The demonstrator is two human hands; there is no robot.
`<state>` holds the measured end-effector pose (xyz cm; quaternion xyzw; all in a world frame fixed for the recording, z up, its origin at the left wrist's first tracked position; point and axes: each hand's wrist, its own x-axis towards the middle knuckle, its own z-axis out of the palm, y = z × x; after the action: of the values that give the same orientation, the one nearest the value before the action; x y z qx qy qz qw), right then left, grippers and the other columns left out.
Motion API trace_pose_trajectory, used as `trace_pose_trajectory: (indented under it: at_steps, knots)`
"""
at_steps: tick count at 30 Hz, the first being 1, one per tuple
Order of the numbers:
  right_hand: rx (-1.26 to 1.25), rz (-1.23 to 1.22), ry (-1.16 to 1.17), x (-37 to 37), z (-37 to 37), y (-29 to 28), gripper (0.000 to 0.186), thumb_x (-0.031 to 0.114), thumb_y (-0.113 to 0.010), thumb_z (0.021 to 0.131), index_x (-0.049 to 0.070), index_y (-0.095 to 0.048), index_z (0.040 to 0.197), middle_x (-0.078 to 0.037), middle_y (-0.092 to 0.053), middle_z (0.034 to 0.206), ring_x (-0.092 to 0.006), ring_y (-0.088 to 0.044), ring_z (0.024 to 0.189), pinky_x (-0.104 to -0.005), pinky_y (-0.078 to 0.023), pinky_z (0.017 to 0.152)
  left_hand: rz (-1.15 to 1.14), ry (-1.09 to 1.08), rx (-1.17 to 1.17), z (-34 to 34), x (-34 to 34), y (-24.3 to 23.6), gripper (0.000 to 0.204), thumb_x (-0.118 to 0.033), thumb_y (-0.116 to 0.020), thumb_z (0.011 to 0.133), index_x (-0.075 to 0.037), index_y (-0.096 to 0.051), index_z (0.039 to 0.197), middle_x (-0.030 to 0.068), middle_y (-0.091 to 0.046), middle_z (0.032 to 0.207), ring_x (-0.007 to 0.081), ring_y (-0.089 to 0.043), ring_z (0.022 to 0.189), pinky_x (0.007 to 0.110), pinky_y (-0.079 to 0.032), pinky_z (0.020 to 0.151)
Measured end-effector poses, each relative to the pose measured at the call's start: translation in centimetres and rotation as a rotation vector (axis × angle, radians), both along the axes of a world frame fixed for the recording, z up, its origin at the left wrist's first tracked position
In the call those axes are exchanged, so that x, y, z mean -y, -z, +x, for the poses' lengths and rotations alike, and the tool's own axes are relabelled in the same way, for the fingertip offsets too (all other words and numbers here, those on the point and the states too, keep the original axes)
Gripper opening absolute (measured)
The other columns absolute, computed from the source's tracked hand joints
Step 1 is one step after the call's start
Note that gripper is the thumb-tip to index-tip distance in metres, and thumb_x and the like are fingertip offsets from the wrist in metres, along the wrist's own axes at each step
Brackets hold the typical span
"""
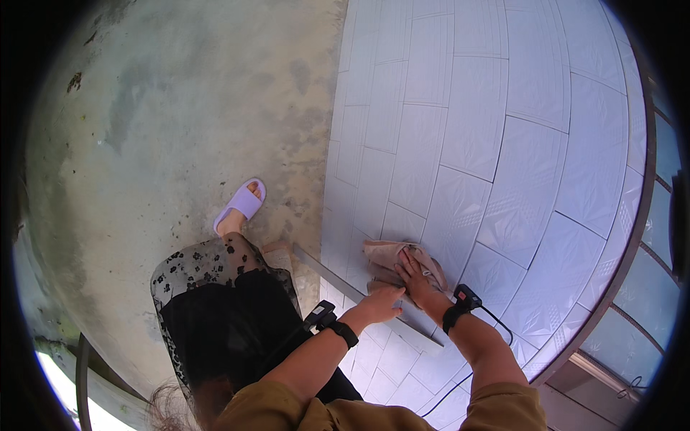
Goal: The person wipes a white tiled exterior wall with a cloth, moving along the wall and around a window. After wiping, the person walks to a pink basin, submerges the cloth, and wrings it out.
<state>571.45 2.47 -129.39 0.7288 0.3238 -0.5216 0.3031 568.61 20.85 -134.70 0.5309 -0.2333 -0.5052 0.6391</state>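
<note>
My right hand [417, 280] lies with fingers spread on a crumpled pinkish-beige cloth [381, 251] against the white patterned tiles [467, 208]. My left hand [381, 302] is just left of it at the cloth's lower edge, fingers partly extended and apart; whether it touches the cloth is unclear. A long narrow grey strip or ledge [325, 271] runs diagonally behind both hands. Each wrist wears a black band with a small device, and a cable runs from the right one.
A stained concrete floor [165, 108] fills the left side, with my foot in a lilac slide [241, 205] on it and my black skirt below. Along the right rim are a dark curved edge and framed glass panes [640, 287]. A dark post [83, 373] stands at lower left.
</note>
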Motion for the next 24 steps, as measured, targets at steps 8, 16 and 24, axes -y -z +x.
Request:
trace_pose_trajectory:
  at_steps: [8,16,24]
  knots:
    - [0.006,0.119,-0.247,-1.7,8.5,15.9,0.062,0.029,-0.054,0.088,0.003,-0.044,0.143,-0.019,-0.02,0.159,-0.0399,-0.006,0.148,-0.0495,-0.003,0.121,0.165,0.006,-0.182,2.1,-0.5,11.8,0.069,-0.03,-0.059,0.09,-0.007,-0.031,0.148,0.0266,-0.035,0.146,0.045,-0.041,0.131,0.047,-0.037,0.108]
    - [0.205,-0.151,-0.632,-4.9,24.9,31.2,0.067,0.034,-0.055,0.09,0.004,-0.038,0.148,-0.013,-0.027,0.157,-0.0498,-0.013,0.144,-0.0658,-0.004,0.115,0.299,-0.365,-0.388,8.0,-0.4,23.6,0.064,-0.033,-0.048,0.096,-0.005,-0.026,0.15,0.0297,-0.028,0.152,0.0423,-0.03,0.14,0.042,-0.029,0.114]
    - [0.164,0.008,-0.839,-2.6,12.3,37.8,0.065,0.024,-0.05,0.087,0.006,-0.036,0.148,-0.015,-0.032,0.155,-0.0369,-0.022,0.145,-0.0526,-0.01,0.12,0.388,-0.4,-0.475,11.6,-5.0,27.6,0.06,-0.035,-0.051,0.096,-0.006,-0.037,0.146,0.0237,-0.038,0.149,0.0365,-0.037,0.138,0.039,-0.032,0.112]
